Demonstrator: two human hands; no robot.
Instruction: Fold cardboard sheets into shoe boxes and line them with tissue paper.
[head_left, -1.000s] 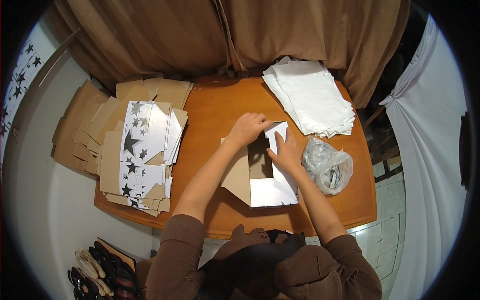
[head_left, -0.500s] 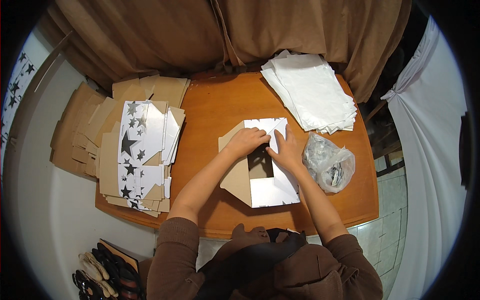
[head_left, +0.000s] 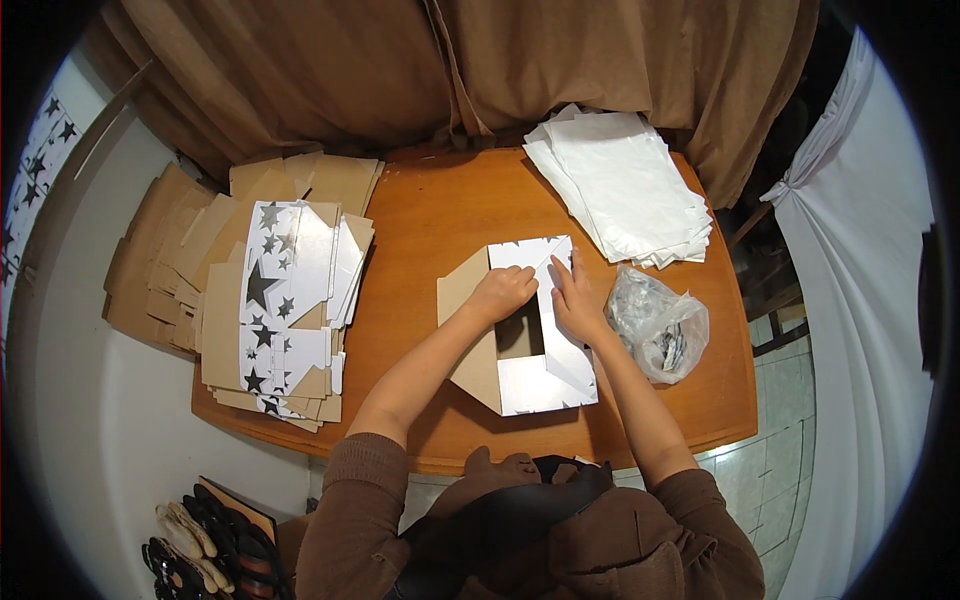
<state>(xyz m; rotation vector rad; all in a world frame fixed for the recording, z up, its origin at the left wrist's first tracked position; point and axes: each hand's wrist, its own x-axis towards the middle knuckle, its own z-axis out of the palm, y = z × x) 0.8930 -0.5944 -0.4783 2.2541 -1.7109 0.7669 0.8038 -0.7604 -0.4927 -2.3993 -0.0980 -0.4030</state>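
Observation:
A white cardboard box (head_left: 525,385), printed with dark stars and brown inside, sits partly folded on the table. Its middle opening shows a dark inside, and a brown flap (head_left: 468,335) spreads out to the left. My left hand (head_left: 505,292) has its fingers curled closed at the far edge of that opening, gripping the far white flap. My right hand (head_left: 577,308) lies with fingers stretched out on the box's right-hand white flap, pressing against it. The left fingertips are partly hidden.
Flat cardboard pieces (head_left: 285,260), some with stars, are stacked at the left. White paper sheets (head_left: 630,185) lie at the far right. A clear plastic bag (head_left: 660,330) with small items stands right of the box. Brown curtains (head_left: 330,70) hang behind the wooden table (head_left: 420,210).
The left hand's fingers have curled in more tightly at the far flap. My right hand's fingers have drawn closer together on the right flap. The box stays in place.

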